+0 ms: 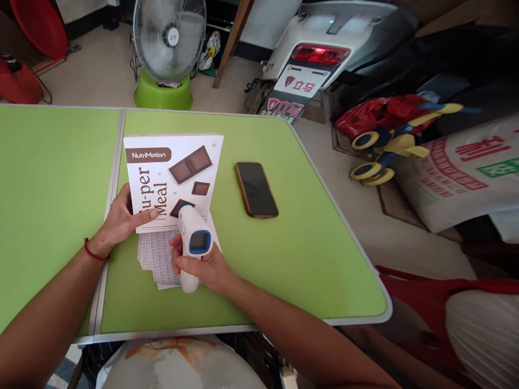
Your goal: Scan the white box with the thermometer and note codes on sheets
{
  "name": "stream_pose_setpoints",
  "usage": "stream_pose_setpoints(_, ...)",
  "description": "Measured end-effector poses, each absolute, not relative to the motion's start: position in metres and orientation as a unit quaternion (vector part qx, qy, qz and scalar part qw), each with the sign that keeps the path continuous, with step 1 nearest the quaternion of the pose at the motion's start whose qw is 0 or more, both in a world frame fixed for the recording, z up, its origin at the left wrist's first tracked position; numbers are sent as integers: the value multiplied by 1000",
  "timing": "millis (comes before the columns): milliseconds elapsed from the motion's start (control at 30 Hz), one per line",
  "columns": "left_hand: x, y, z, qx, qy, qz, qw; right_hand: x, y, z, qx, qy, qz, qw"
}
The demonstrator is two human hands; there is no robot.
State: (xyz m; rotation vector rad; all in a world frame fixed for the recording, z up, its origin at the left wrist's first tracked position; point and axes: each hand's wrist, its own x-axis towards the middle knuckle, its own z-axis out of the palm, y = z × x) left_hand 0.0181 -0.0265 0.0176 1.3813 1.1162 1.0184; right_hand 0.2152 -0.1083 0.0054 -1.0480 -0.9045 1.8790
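Note:
My left hand [120, 219] grips the left edge of a white NutriMotion box [178, 186], its thumb lying on the printed front. Brown chocolate pieces are pictured on the box, which stands tilted on the green table [308, 259]. In my right hand [213, 266] is a white infrared thermometer [190, 222] with a blue-rimmed screen, fingers wrapped round its handle. The thermometer's front end is over the box's lower right; whether they touch I cannot tell. Printed sheets [156, 254] stick out from beneath the box, partly covered by my right hand.
A dark phone [256, 189] in a brown case lies right of the box. Beyond the table stand a fan [170, 38] on a green stool [163, 96] and a white scooter [320, 38]. A large printed sack [466, 173] is at right, with a person's red clothing [425, 302] below.

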Motion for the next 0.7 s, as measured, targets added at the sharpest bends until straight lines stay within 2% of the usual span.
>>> stream_pose_setpoints(233,20,-29,22,561,453,460,518,221,-109,5,-386,-409,721,404)
stream_pose_setpoints(367,18,-26,23,569,433,480,508,244,-105,15,-416,-471,649,429)
stream_pose_setpoints(500,16,-21,23,568,424,498,499,283,-90,24,-538,-600,416,421)
stream_pose_setpoints(700,15,-17,24,556,440,503,494,313,-68,1,-604,-759,111,219)
